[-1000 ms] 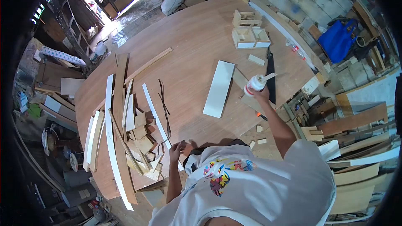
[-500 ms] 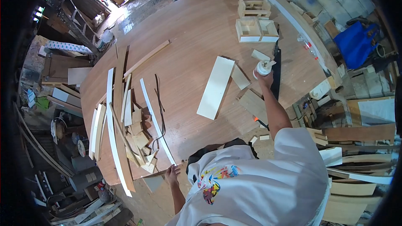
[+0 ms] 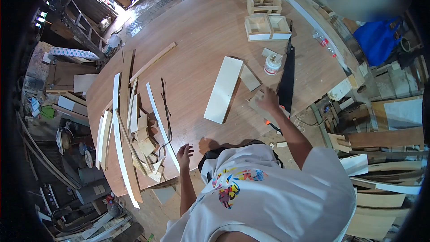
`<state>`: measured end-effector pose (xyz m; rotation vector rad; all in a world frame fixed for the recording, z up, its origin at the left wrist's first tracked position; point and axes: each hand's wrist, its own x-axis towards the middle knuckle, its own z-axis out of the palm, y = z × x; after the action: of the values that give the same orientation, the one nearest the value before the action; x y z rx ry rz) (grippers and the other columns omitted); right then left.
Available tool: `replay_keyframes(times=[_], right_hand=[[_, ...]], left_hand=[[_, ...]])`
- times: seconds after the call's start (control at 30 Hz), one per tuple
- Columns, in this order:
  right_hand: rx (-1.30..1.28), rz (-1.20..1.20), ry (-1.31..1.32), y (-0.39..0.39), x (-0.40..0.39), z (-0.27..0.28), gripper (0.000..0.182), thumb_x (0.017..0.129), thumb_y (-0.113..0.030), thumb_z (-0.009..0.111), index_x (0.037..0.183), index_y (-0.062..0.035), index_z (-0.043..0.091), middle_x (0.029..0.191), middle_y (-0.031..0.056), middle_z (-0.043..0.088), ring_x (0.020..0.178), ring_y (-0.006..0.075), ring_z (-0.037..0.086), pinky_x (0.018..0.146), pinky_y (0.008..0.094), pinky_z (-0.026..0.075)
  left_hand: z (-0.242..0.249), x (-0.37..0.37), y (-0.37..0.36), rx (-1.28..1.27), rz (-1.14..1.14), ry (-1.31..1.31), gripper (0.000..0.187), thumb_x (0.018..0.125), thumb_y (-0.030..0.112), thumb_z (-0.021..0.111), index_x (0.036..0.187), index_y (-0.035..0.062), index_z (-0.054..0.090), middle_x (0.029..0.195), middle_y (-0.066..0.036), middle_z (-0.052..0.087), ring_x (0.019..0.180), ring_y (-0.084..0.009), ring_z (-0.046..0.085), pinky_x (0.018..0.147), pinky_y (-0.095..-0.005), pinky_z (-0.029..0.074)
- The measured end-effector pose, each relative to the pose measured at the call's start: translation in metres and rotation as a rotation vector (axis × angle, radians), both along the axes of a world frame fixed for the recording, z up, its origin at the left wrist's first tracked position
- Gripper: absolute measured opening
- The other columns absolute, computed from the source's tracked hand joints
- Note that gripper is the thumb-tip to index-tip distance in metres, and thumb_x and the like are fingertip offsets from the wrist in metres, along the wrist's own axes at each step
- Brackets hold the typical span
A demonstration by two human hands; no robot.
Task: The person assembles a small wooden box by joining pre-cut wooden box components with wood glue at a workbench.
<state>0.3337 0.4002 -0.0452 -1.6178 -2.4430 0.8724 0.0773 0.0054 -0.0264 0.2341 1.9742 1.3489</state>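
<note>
My right hand (image 3: 268,102) hovers at or just over a flat wooden piece (image 3: 255,104); its fingers are blurred, and I cannot make out whether it holds anything. Beyond it a white jar (image 3: 272,64) stands upright on the table, apart from the hand. To its right lies a handsaw with a dark blade (image 3: 287,78). My left hand (image 3: 184,154) is above the table's near edge with fingers apart, close to the end of a long white strip (image 3: 162,125). A pale board (image 3: 223,90) lies between my hands, with a smaller wood piece (image 3: 249,78) beside it.
Two small wooden boxes (image 3: 268,28) sit farther back on the large table (image 3: 192,45). Long strips and offcuts (image 3: 145,145) are heaped at left. A plastic bottle (image 3: 324,44) lies near the right edge. Stacked boards (image 3: 380,199) fill the floor at right.
My right hand has let go of the white jar, which now stands on the table, and has drawn back toward me. My left hand has lifted slightly from the table edge.
</note>
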Motion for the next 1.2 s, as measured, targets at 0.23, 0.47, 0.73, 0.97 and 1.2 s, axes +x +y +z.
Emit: replay_keyframes(times=[0.23,0.47,0.73,0.97,1.2], right_hand=[[0.226,0.133,-0.411,-0.055,0.024,0.029,0.116,0.055,-0.04,0.079,0.14,-0.0034,0.009,0.128,0.0245,0.04,0.117,0.036,0.042,0.096,0.0565,0.031],[0.032,0.122,-0.307,-0.049,0.022,0.044,0.112,0.057,-0.037,0.08,0.14,-0.007,0.012,0.123,0.0227,0.044,0.116,0.0365,0.043,0.098,0.049,0.033],[-1.249,-0.302,1.102,-0.088,-0.003,0.073,0.061,0.076,-0.029,0.065,0.126,-0.004,0.042,0.111,0.0085,0.057,0.101,0.0228,0.054,0.089,0.0371,0.044],[-1.518,0.103,1.385,-0.12,-0.043,0.096,0.059,0.079,-0.025,0.062,0.128,-0.0018,0.04,0.122,0.0111,0.05,0.112,0.0243,0.05,0.098,0.0374,0.038],[-1.713,0.006,1.592,-0.109,-0.06,0.128,0.071,0.084,-0.005,0.052,0.144,-0.0147,0.014,0.143,0.0163,0.024,0.131,0.0265,0.028,0.104,0.042,0.033]], left_hand=[[0.006,0.012,0.057,0.052,-0.181,0.026,0.027,0.092,0.019,0.049,0.109,-0.001,0.057,0.094,-0.011,0.065,0.076,-0.0171,0.063,0.064,-0.0276,0.048],[0.018,0.031,0.081,0.13,-0.238,0.002,0.028,0.092,0.022,0.051,0.108,-0.0005,0.057,0.095,-0.01,0.064,0.079,-0.0167,0.062,0.066,-0.0273,0.048],[0.073,0.075,0.115,0.223,-0.365,-0.166,0.043,0.09,0.024,0.054,0.122,-0.0023,0.045,0.108,-0.014,0.059,0.096,-0.0206,0.057,0.076,-0.0302,0.047],[0.12,0.11,0.142,0.363,-0.528,0.006,0.109,0.07,0.022,0.077,0.139,-0.004,-0.003,0.127,-0.024,0.042,0.118,-0.0291,0.043,0.094,-0.0356,0.041],[0.096,0.085,0.128,0.155,-0.225,-0.149,0.096,0.069,0.027,0.076,0.134,-0.0074,0.016,0.101,-0.014,0.053,0.082,-0.0175,0.054,0.065,-0.0288,0.046]])
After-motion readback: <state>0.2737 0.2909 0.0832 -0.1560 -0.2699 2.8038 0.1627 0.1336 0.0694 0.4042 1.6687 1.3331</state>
